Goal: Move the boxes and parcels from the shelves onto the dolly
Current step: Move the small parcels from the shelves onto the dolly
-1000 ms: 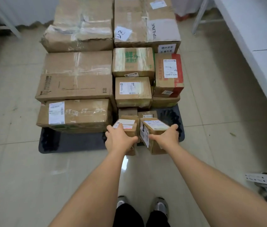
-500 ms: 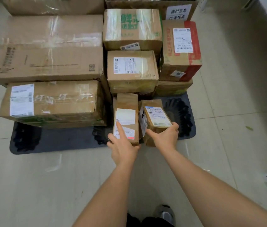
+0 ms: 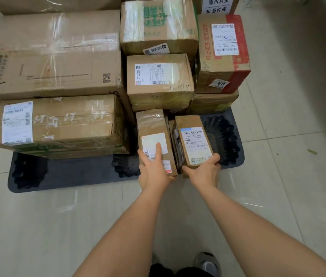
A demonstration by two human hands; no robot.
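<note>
A dark dolly on the floor carries several cardboard boxes. At its near edge stand two small brown parcels side by side. My left hand holds the near end of the left parcel, its forefinger laid straight across the white label. My right hand grips the near end of the right parcel, fingers curled round its right edge and thumb at the front. Both parcels rest against the stacked boxes behind them.
A wide box with a white label lies on the dolly at left, under a larger taped box. Medium boxes and a red-printed box stack behind. Tiled floor surrounds the dolly; my shoes show at the bottom.
Both hands have carried the two small parcels forward and down onto the dolly's near edge. The view has moved closer to the stack.
</note>
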